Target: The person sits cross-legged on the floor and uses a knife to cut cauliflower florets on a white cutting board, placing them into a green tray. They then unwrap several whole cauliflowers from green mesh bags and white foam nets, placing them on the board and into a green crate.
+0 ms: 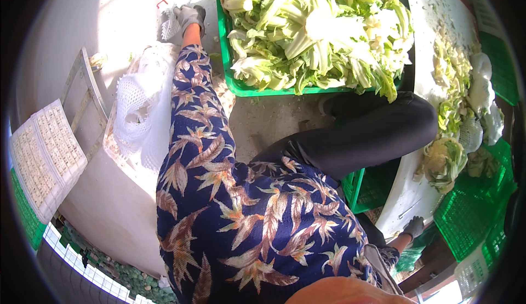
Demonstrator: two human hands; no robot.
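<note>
My left hand (190,18), in a grey work glove, reaches forward to the white floor. Its fingers are closed on a piece of white foam netting (169,27). Close to that hand stands a green plastic crate (225,53) heaped with cut cauliflower leaves (283,28). My right hand (413,226), also gloved, is far down at the right, by the edge of a white work surface (390,217). A thin long object (411,208) lies just beyond its fingers. Whether the right hand grips anything is too small to tell.
White foam net sleeves (139,110) fill a shallow container at the left. Beside it are a metal frame (88,86) and a packed white block (48,160) on a green crate. A cauliflower head (444,164), trimmings (450,69) and green crates (468,205) are at the right.
</note>
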